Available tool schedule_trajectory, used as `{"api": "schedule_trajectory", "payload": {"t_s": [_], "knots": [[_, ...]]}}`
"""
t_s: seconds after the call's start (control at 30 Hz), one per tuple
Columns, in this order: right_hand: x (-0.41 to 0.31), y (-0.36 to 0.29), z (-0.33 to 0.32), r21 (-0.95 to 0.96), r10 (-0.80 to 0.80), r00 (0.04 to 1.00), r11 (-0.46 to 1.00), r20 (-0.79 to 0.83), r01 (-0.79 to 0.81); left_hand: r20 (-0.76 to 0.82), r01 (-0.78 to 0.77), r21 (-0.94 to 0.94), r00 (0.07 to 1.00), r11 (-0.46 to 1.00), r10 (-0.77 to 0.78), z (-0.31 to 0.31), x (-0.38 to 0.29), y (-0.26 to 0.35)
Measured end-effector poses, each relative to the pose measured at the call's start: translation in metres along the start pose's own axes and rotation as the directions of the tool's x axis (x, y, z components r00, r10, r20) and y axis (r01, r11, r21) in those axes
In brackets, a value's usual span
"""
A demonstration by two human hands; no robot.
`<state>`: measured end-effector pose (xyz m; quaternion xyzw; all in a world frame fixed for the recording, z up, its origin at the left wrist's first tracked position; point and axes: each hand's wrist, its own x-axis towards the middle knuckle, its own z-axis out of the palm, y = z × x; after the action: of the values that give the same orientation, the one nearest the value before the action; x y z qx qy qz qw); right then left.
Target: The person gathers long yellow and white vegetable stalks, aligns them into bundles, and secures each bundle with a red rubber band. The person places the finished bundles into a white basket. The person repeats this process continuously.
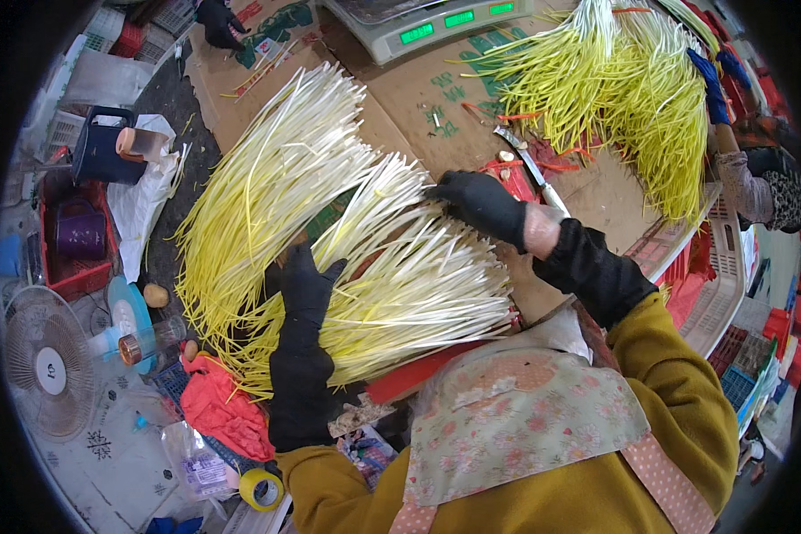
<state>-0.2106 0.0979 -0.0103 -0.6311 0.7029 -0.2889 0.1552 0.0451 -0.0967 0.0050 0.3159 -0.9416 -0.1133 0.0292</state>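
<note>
Long yellow garlic chives point(407, 287) with white stem ends lie fanned over cardboard before me. My right hand point(477, 203), in a black glove, has its fingers closed on the white ends of some chives. Spread among the yellow leaves, my left hand point(310, 274) wears a black glove too, its thumb apart from the fingers; whether it grips any leaves is unclear. A larger pile of chives point(287, 160) lies beyond, to the left. Beside my right hand is a knife point(530, 163) with a curved blade and pale handle, near red ties point(561, 163).
A digital scale point(434, 30) stands at the far edge. More chives point(614, 87) lie at the upper right, where a co-worker's blue gloves point(714, 87) show. Another person's dark glove point(220, 25) is at the upper left. A fan point(50, 364) and yellow tape point(261, 489) are at left.
</note>
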Motion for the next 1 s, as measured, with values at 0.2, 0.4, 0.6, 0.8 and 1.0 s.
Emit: {"api": "schedule_trajectory", "payload": {"t_s": [0.2, 0.4, 0.6, 0.8, 1.0], "knots": [[0.005, -0.006, -0.012, -0.152, -0.115, 0.993, 0.982, 0.021, 0.117, -0.134, -0.356, -0.432, 0.934, 0.829, 0.331, -0.004, 0.022, 0.104], [0.015, -0.043, -0.044, -0.026, 0.041, 0.990, 0.999, -0.132, -0.045, -0.218, -0.370, -0.506, 0.929, 0.779, 0.299, 0.027, 0.039, 0.117], [0.000, 0.005, -0.066, 0.869, 0.558, 0.818, 0.465, -0.140, -0.169, -0.224, -0.436, -0.388, 0.899, 0.812, 0.375, 0.010, 0.009, 0.115], [-0.071, 0.015, -0.069, -0.131, 0.390, 0.868, 0.886, -0.307, -0.445, 0.119, -0.524, -0.006, 0.845, 0.851, 0.521, 0.027, -0.004, 0.082], [-0.080, 0.006, -0.052, 0.108, 0.408, 0.786, 0.907, -0.465, -0.407, -0.143, -0.397, 0.057, 0.905, 0.916, 0.401, 0.024, 0.035, 0.055]]}}
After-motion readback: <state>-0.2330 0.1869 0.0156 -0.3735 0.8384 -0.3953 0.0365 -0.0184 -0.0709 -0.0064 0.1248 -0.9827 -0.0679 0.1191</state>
